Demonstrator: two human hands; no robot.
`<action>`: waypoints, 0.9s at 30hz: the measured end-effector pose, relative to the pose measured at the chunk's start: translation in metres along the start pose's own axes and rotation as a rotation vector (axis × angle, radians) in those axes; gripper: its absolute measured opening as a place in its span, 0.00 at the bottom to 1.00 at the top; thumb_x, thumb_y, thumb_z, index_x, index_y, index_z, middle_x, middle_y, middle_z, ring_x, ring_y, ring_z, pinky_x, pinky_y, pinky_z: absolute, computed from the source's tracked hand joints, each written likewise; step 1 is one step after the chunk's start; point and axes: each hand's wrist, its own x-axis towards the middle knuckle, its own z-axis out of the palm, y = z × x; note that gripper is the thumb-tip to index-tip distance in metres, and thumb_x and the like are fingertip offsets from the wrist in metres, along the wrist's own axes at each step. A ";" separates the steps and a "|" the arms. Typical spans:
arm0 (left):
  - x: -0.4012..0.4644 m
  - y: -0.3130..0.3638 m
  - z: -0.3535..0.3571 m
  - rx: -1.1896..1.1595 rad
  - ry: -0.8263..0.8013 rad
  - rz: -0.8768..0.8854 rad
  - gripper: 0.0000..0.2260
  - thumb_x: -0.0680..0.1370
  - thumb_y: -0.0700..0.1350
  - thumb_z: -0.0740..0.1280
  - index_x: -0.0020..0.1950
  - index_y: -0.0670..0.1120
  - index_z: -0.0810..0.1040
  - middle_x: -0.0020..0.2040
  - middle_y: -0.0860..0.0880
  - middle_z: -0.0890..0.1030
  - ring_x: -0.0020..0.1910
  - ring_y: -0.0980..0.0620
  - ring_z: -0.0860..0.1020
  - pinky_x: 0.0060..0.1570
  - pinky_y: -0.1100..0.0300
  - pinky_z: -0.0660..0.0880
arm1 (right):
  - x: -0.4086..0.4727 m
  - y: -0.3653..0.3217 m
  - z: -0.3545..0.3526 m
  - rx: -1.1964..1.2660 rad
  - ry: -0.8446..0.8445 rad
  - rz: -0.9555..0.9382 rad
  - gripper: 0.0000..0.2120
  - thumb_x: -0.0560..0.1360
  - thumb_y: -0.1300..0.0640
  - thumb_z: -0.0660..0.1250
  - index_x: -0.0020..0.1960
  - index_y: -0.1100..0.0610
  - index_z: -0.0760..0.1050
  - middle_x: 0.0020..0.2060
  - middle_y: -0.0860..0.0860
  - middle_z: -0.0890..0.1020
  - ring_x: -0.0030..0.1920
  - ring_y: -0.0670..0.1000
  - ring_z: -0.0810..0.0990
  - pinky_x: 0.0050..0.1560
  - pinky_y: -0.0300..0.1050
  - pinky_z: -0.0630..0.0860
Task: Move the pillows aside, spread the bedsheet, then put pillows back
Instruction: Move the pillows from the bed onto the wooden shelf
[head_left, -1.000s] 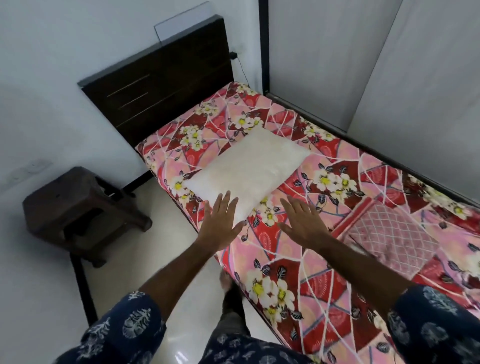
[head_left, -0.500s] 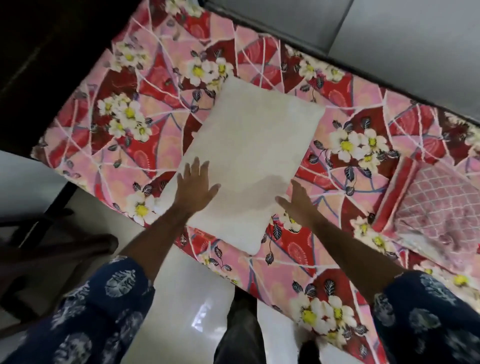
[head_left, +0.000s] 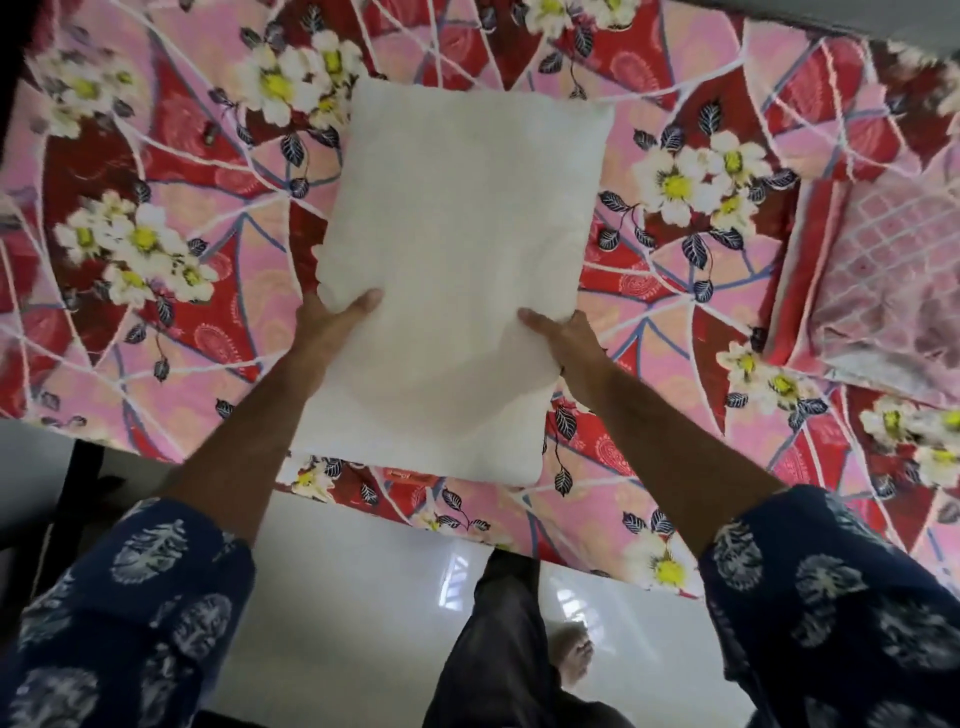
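I am looking straight down at the bed. My left hand (head_left: 332, 325) grips the left long side of the white pillow (head_left: 457, 249). The thumb lies on top of the pillow and the other fingers go under the edge, where I cannot see them. My right hand (head_left: 563, 340) grips the right long side the same way, with the thumb on top pointing in toward the middle. Both hands are closed on the pillow, one on each side, near the end closest to me.

The pillow lies long-ways away from me, on the bedsheet (head_left: 171, 156). The end near me reaches the edge of the bed and sticks out a little over it. I cannot tell if the pillow is lifted off the sheet or just resting on it.

The bedsheet is pink and red with white and yellow flowers and dark leaves. It covers the whole bed that I can see and hangs over the near edge.

A second pillow (head_left: 888, 280) lies off to the right, well apart from the white one. It has a pink cover with a white criss-cross pattern and a red border.

My sleeves (head_left: 130, 623) are dark blue with pale leaf prints. Below the bed is a shiny white floor (head_left: 332, 597), and I can see a dark trouser leg (head_left: 498, 649) and bare toes (head_left: 571, 660).
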 end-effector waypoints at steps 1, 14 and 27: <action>-0.009 0.006 0.003 -0.024 -0.035 0.005 0.41 0.61 0.62 0.83 0.70 0.50 0.77 0.62 0.52 0.83 0.61 0.50 0.82 0.64 0.46 0.78 | -0.004 -0.001 -0.005 -0.005 0.010 -0.020 0.49 0.53 0.38 0.85 0.67 0.57 0.72 0.56 0.54 0.84 0.51 0.56 0.86 0.51 0.58 0.84; -0.237 0.047 0.134 0.037 -0.360 0.191 0.38 0.63 0.44 0.84 0.71 0.47 0.73 0.60 0.52 0.84 0.58 0.53 0.83 0.61 0.49 0.79 | -0.238 0.061 -0.193 0.121 0.131 -0.340 0.34 0.64 0.55 0.78 0.68 0.58 0.73 0.57 0.57 0.84 0.56 0.56 0.84 0.55 0.58 0.82; -0.558 0.049 0.355 0.304 -0.832 0.643 0.34 0.67 0.43 0.82 0.70 0.48 0.72 0.63 0.51 0.81 0.59 0.52 0.81 0.63 0.53 0.77 | -0.554 0.275 -0.413 0.444 0.589 -0.583 0.37 0.67 0.57 0.79 0.73 0.53 0.69 0.64 0.56 0.81 0.64 0.58 0.81 0.62 0.61 0.79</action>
